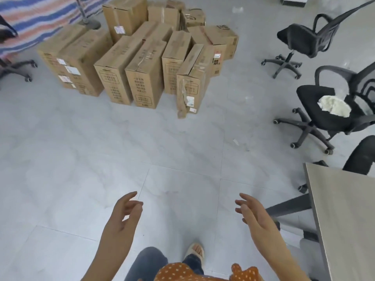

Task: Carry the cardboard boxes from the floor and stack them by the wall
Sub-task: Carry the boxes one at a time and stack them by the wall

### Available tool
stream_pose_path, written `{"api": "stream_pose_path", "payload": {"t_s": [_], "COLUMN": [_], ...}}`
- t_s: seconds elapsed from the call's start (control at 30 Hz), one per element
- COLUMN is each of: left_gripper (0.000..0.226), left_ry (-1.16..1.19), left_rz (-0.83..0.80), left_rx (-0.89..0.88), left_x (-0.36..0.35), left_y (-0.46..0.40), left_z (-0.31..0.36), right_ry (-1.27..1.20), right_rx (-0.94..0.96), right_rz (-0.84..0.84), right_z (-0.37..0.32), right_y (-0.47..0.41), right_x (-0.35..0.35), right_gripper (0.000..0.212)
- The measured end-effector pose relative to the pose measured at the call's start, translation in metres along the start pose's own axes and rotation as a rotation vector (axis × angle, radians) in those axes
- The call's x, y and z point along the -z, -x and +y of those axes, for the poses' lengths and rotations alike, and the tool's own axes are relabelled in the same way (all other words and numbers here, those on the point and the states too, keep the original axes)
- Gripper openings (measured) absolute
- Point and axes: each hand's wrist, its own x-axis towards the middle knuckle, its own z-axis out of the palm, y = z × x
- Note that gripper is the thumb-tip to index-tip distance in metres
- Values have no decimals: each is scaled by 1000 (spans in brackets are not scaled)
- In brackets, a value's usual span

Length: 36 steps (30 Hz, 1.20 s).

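Observation:
Several tall brown cardboard boxes [142, 63] stand upright in a cluster on the grey tiled floor, far ahead of me. The nearest is a battered box [190, 82] with loose tape at the cluster's right front. My left hand [123, 216] and my right hand [253, 213] are raised in front of me, palms facing each other, fingers relaxed and empty. Both hands are well short of the boxes, with bare floor between.
Three black office chairs [316, 110] stand at the right, one with a white cloth on its seat. A grey table [345, 209] fills the lower right. A striped tarp [36, 19] hangs at the far left, with a chair base [18, 67] below it.

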Motion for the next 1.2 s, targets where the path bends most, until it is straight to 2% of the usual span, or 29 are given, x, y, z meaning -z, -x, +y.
{"api": "stream_pose_path", "payload": {"t_s": [0.3, 0.53, 0.6, 0.73, 1.0, 1.2], "left_gripper": [23, 18, 26, 15, 20, 20], "left_ry": [-6, -15, -22, -53, -80, -62], "left_rz": [98, 61, 61, 0, 4, 32], "left_rx": [53, -16, -51, -43, 10, 6], "left_x": [-19, -9, -2, -5, -66, -129], "left_y": [-122, -286, -333, -413, -547, -645], "left_z": [30, 89, 112, 135, 170, 217], "right_ry": [13, -76, -111, -118, -98, -18], "right_rx": [-41, -12, 0, 10, -90, -51], "right_rz": [-15, 93, 127, 163, 188, 149], "right_z": [-43, -113, -141, -178, -204, -253], "right_y": [-144, -276, -313, -378, -524, -648], "right_x": [-10, -48, -60, -70, -45, -11], "right_gripper": [22, 24, 23, 23, 22, 26]}}
